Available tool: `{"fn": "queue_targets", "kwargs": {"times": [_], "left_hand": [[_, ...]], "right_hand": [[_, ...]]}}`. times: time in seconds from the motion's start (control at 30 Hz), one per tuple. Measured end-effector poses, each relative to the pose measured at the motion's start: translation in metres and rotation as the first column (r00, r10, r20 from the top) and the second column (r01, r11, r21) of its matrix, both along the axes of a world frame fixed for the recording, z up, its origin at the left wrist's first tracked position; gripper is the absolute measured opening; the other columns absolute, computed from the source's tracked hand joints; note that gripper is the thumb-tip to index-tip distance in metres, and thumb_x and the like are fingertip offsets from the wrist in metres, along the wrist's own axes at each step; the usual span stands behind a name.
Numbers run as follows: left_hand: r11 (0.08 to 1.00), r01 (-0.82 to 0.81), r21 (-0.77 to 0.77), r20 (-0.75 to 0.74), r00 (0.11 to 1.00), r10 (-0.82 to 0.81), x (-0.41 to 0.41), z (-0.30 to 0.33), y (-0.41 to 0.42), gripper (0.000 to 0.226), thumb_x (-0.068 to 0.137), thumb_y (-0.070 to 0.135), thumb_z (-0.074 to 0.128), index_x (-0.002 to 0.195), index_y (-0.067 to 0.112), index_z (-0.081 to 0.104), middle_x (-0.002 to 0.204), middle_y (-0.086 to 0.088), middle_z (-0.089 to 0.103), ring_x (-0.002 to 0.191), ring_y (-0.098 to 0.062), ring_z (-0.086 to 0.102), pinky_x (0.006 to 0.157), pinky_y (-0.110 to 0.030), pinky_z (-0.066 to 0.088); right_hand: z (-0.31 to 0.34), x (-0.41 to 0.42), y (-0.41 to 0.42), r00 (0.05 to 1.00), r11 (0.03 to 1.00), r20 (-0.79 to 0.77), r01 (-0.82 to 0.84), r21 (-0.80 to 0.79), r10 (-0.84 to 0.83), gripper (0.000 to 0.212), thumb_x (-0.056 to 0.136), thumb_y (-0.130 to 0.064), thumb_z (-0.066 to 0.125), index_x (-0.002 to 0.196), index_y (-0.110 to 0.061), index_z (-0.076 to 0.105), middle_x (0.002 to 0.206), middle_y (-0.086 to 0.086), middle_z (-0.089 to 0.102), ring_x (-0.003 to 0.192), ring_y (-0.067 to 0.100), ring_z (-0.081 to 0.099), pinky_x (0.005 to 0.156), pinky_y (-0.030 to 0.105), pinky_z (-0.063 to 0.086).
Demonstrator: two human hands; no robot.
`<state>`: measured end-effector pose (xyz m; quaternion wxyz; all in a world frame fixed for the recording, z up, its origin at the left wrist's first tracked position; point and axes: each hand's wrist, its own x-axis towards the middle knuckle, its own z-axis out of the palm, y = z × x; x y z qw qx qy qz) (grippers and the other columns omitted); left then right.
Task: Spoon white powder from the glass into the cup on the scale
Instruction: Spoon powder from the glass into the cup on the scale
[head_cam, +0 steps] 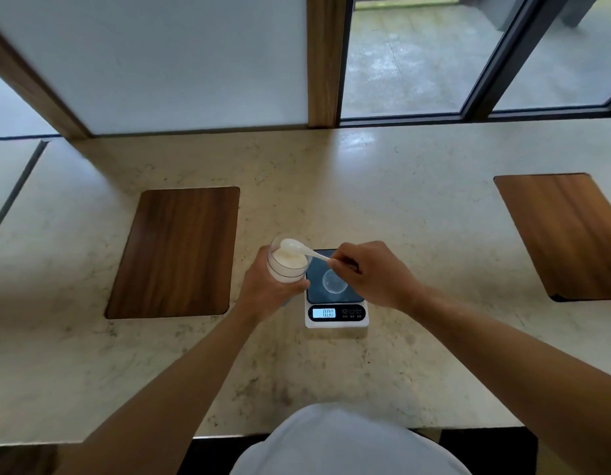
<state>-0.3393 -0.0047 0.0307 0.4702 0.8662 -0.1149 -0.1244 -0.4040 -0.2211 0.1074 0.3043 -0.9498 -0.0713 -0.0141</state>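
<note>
Pale cloth at the bottom edge of the frame, the person's shirt (345,443), lies nearest, with both forearms reaching up from it toward the middle. Beneath everything spreads the marbled table (417,207), with one wooden board (175,252) inset at centre left and another (568,234) at the right edge.

At the middle sits the scale (336,317), its dark platform above a lit display that seems to read zero, though the digits are small. The left hand (268,286) is wrapped around the glass (286,262), holding it tilted just left of the scale, with white powder (290,258) filling much of it. The right hand (369,274) pinches the handle of the spoon (298,248), whose bowl hangs at the glass's mouth, over the powder. The clear cup (335,282) stands on the platform, directly below the right hand's fingers, and looks empty.

By my judgement the step in hand is the scoop itself: loading the spoon from the glass. The next move calls for lifting the bowl level, carrying it a short way right and down in the frame to the cup, and tipping it gently so nothing spills onto the platform.
</note>
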Motion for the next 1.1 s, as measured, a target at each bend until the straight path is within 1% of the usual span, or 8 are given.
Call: {"fn": "queue_targets", "kwargs": {"times": [0.13, 0.2, 0.33, 0.47, 0.77, 0.9, 1.0, 1.1], "left_hand": [[0.999, -0.016, 0.032, 0.007, 1.000, 0.016, -0.003, 0.002, 0.005, 0.089, 0.063, 0.035, 0.095, 0.136, 0.022, 0.046, 0.121, 0.003, 0.061, 0.105, -0.018, 0.061, 0.076, -0.008, 0.046], [0.999, 0.000, 0.036, 0.012, 1.000, -0.001, -0.006, 0.004, 0.007, 0.088, 0.063, 0.036, 0.095, 0.134, 0.026, 0.045, 0.119, 0.007, 0.060, 0.103, -0.015, 0.061, 0.073, -0.005, 0.043], [0.999, 0.005, 0.034, -0.008, 1.000, -0.005, -0.008, 0.007, 0.009, 0.084, 0.063, 0.034, 0.095, 0.131, 0.028, 0.046, 0.118, 0.009, 0.062, 0.102, -0.013, 0.063, 0.077, -0.010, 0.047], [0.999, 0.018, 0.040, 0.010, 1.000, -0.019, -0.009, 0.010, 0.010, 0.081, 0.064, 0.035, 0.095, 0.128, 0.031, 0.047, 0.116, 0.011, 0.062, 0.098, -0.009, 0.062, 0.073, -0.002, 0.044], [0.997, 0.043, 0.061, 0.062, 0.997, -0.047, -0.004, 0.012, 0.006, 0.080, 0.065, 0.033, 0.094, 0.131, 0.023, 0.049, 0.117, 0.004, 0.063, 0.102, -0.018, 0.063, 0.077, -0.011, 0.046], [0.996, 0.067, 0.067, 0.077, 0.994, -0.072, -0.004, 0.010, 0.005, 0.081, 0.065, 0.032, 0.095, 0.131, 0.023, 0.049, 0.117, 0.003, 0.064, 0.101, -0.018, 0.063, 0.083, -0.023, 0.053], [0.992, 0.098, 0.075, 0.098, 0.990, -0.105, -0.004, 0.006, 0.004, 0.082, 0.064, 0.035, 0.094, 0.130, 0.030, 0.046, 0.118, 0.006, 0.062, 0.101, -0.016, 0.063, 0.085, -0.025, 0.054], [0.989, 0.127, 0.077, 0.096, 0.986, -0.135, -0.003, 0.001, 0.004, 0.082, 0.063, 0.042, 0.092, 0.128, 0.038, 0.042, 0.116, 0.013, 0.060, 0.100, -0.009, 0.062, 0.084, -0.018, 0.051]], "right_hand": [[0.009, 0.004, 0.001, 0.999, 0.995, 0.014, -0.039, -0.090, 0.041, 0.025, 0.098, -0.025, 0.057, 0.087, -0.009, 0.073, 0.069, 0.002, 0.070, 0.054, 0.014, 0.059, 0.054, 0.037, 0.054], [0.011, 0.006, 0.003, 0.999, 0.993, 0.024, -0.037, -0.112, 0.040, 0.027, 0.098, -0.026, 0.057, 0.083, -0.010, 0.072, 0.066, 0.000, 0.067, 0.051, 0.011, 0.054, 0.051, 0.034, 0.051], [0.013, 0.011, 0.006, 0.999, 0.989, 0.035, -0.026, -0.145, 0.031, 0.028, 0.097, -0.027, 0.056, 0.080, -0.011, 0.072, 0.065, -0.001, 0.067, 0.051, 0.011, 0.057, 0.051, 0.035, 0.054], [0.015, 0.016, 0.007, 0.999, 0.984, 0.016, -0.028, -0.175, 0.032, 0.030, 0.097, -0.026, 0.054, 0.079, -0.010, 0.071, 0.067, 0.001, 0.069, 0.053, 0.014, 0.059, 0.052, 0.036, 0.055], [0.017, 0.026, 0.009, 0.998, 0.978, -0.053, -0.050, -0.203, 0.040, 0.032, 0.097, -0.026, 0.050, 0.075, -0.013, 0.070, 0.064, -0.001, 0.067, 0.051, 0.012, 0.057, 0.048, 0.030, 0.050], [0.015, 0.026, 0.010, 0.995, 0.982, -0.099, -0.044, -0.185, 0.026, 0.033, 0.097, -0.023, 0.048, 0.073, -0.013, 0.070, 0.061, -0.002, 0.065, 0.048, 0.010, 0.055, 0.046, 0.030, 0.048], [0.013, 0.025, 0.010, 0.989, 0.985, -0.145, -0.040, -0.167, 0.016, 0.033, 0.097, -0.020, 0.048, 0.075, -0.011, 0.072, 0.063, 0.000, 0.068, 0.051, 0.015, 0.059, 0.051, 0.036, 0.053], [0.010, 0.026, 0.009, 0.986, 0.990, -0.165, -0.030, -0.135, 0.008, 0.030, 0.096, -0.018, 0.051, 0.079, -0.009, 0.074, 0.067, 0.001, 0.071, 0.053, 0.016, 0.061, 0.052, 0.035, 0.052]]}}
